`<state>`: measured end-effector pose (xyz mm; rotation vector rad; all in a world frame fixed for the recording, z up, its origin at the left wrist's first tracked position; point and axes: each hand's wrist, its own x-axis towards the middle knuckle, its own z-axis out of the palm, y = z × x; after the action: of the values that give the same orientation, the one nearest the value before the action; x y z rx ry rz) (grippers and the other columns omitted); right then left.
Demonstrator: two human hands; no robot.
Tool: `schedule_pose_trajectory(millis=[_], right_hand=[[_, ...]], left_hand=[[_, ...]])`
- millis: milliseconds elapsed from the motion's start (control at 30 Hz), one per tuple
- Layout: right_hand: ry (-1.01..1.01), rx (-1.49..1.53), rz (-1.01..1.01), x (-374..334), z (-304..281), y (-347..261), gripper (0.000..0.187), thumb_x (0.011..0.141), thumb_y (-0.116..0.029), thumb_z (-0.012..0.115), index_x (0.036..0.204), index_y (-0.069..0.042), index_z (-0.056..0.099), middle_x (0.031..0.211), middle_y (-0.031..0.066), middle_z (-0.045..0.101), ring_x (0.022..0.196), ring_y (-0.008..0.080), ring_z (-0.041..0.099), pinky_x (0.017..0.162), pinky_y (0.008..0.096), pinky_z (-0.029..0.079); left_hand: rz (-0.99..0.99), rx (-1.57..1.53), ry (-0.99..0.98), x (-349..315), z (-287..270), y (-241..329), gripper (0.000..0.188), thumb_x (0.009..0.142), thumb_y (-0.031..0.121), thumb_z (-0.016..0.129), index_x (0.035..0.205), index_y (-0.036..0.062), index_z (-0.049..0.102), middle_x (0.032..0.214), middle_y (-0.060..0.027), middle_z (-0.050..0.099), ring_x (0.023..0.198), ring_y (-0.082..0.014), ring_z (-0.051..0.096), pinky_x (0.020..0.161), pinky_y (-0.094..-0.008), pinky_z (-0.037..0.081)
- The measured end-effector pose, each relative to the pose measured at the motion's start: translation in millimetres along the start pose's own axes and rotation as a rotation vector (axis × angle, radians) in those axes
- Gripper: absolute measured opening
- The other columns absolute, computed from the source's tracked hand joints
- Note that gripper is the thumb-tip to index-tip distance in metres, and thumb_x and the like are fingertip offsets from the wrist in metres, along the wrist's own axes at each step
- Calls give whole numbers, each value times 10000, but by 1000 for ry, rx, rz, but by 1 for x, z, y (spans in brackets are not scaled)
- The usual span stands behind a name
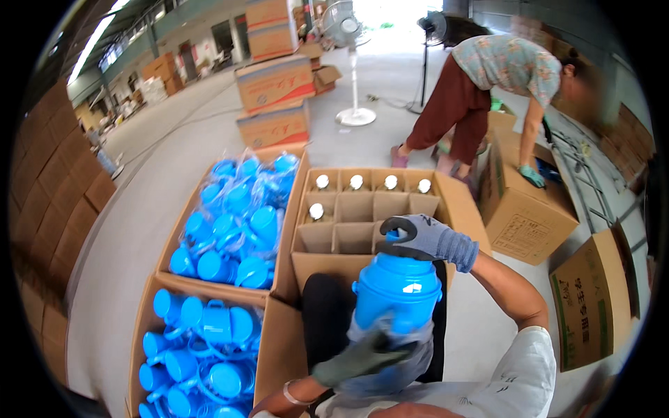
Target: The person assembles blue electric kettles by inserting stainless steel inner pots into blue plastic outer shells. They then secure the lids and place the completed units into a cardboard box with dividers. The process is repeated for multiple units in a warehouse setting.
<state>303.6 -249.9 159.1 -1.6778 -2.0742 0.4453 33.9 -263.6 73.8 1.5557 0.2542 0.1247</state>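
Note:
A blue plastic thermos-like jug (397, 292) stands upright between my knees, its lower part inside a clear plastic bag (390, 369). My right hand (418, 238), in a grey glove with dark fingertips, wraps round the jug's narrow top. Lower down, my left hand (368, 358), in a dark grey-green glove, grips the bag against the jug's side; its fingers are somewhat blurred. Just beyond the jug is an open carton (327, 266) with cardboard dividers. White round tops (356, 182) show in its far row, plus one in the row nearer me; other compartments show no tops.
At left, two open cartons (280, 296) hold blue mug-like parts (217, 324), some in clear plastic. Stacked cartons (275, 85) and a white standing fan (354, 76) are beyond. Right, a person (498, 73) bends over a carton (533, 202); another open carton (589, 299) stands nearer.

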Motion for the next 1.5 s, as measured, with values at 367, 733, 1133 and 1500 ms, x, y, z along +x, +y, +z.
schedule_pose_trajectory(millis=[367, 733, 1133, 1500], right_hand=[[13, 74, 322, -12, -6, -23, 389, 819, -325, 656, 1119, -83, 604, 1073, 164, 626, 1010, 269, 602, 864, 402, 458], [119, 119, 378, -20, 10, -20, 487, 798, -480, 618, 1055, -66, 620, 1008, 189, 636, 943, 343, 606, 827, 410, 473], [-28, -101, 322, 3, 14, -13, 384, 847, -415, 527, 958, -62, 629, 929, 185, 647, 832, 368, 616, 755, 421, 486], [211, 271, 133, -1, 44, 15, 299, 817, -349, 618, 925, -81, 693, 869, 147, 676, 797, 296, 640, 749, 368, 497]], left_hand=[[-35, -85, 190, -18, -1, 23, 390, 883, 114, 598, 1252, 27, 509, 1237, -193, 522, 1079, -273, 550, 962, -380, 429], [77, 326, 123, -11, 16, -5, 427, 962, 268, 422, 1289, -5, 438, 1199, -206, 539, 1049, -297, 580, 917, -389, 478], [-54, 304, -2, -4, 29, -16, 803, 849, 267, 658, 1408, -37, 168, 1324, -190, 434, 1169, -206, 470, 969, -317, 389], [365, 659, 193, -17, 10, -22, 394, 840, 165, 604, 1219, 77, 546, 1164, -163, 491, 963, -284, 566, 744, -352, 493]])
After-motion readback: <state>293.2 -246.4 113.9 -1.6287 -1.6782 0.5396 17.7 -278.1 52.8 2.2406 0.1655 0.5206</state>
